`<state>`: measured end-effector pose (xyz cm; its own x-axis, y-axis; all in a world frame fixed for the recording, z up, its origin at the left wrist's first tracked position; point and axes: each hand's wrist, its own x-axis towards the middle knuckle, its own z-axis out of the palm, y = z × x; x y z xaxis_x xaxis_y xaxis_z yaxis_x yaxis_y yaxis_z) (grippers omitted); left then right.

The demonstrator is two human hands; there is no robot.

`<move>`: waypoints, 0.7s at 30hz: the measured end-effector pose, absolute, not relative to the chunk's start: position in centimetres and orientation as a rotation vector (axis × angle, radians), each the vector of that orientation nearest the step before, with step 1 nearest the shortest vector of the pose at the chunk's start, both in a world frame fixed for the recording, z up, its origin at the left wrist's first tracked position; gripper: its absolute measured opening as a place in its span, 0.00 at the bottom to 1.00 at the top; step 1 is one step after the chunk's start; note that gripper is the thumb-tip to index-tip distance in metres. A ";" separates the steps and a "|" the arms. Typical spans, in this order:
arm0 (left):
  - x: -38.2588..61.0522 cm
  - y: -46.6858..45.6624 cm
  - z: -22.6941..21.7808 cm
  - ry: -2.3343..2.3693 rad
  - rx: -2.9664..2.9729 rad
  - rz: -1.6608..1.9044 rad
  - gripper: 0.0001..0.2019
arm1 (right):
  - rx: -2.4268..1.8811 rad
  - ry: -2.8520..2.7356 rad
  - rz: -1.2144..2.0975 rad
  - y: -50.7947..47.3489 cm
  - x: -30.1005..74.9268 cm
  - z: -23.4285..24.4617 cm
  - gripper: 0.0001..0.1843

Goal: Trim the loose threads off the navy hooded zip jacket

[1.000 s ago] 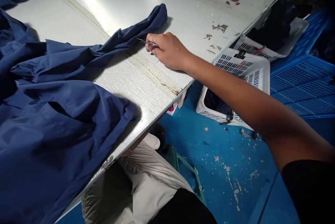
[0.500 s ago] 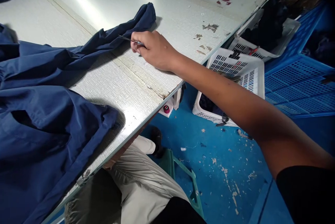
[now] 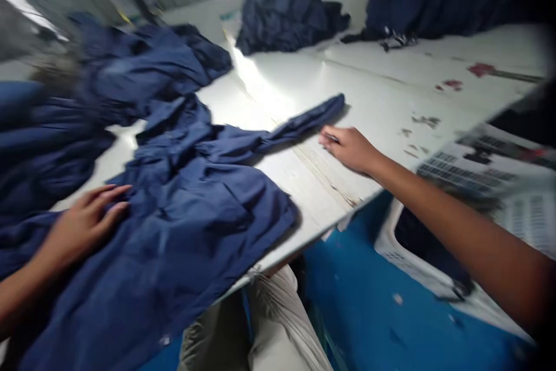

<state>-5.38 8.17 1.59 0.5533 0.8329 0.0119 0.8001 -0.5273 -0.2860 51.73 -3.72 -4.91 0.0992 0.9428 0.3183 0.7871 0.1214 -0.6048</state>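
Two hands, one small tool and several navy garments, catalogued by place on the white laminate desk [image 3: 369,90]. Item one, on the near half of the desk: a navy garment [image 3: 195,215], crumpled in loose folds, with one sleeve drawn out along the surface to a narrow end. Item two, the left hand [image 3: 82,223]: open, fingers spread, lying flat on that garment and gripping nothing. Item three, the right hand [image 3: 347,148]: on the desk just beside the sleeve end, fingers drawn together in a pinch. Item four, held in that pinch: a small metal tool [image 3: 331,138], seen only as a blurred glint, so its exact kind cannot be told. Item five, farther along the desk: a rumpled navy bundle [image 3: 147,58] touching the near garment, and two tall navy heaps [image 3: 282,12] toward the far end. Item six, below the desk's right edge: a white perforated plastic basket [image 3: 460,177] with dark contents, standing on a blue painted floor [image 3: 360,301]. Item seven, under the near edge of the desk: the person's knees in beige trousers [image 3: 278,324]. Handling note: on loose cloth like this, a flat left palm looks like the steadier anchor, while a tight, low pinch on the tool seems the surest way to keep its tip from catching the weave.
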 end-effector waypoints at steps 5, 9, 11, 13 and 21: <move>-10.3 8.6 0.1 -1.604 -2.494 0.038 0.27 | -1.763 -1.746 0.225 -3.6 51.6 -5.9 0.14; -14.2 6.6 -0.8 -1.737 -2.465 -0.130 0.29 | -1.919 -1.787 0.148 -3.8 51.2 -6.1 0.16; -16.4 6.0 -0.5 -1.783 -2.435 -0.198 0.29 | -2.019 -1.770 0.099 -3.5 51.0 -5.8 0.20; -18.3 5.8 -0.3 -1.842 -2.383 -0.246 0.29 | -2.094 -1.746 0.055 -2.4 50.6 -5.1 0.25; -21.6 6.1 -2.3 -1.956 -2.339 -0.220 0.30 | -2.177 -1.804 -0.065 5.4 45.5 -3.6 0.28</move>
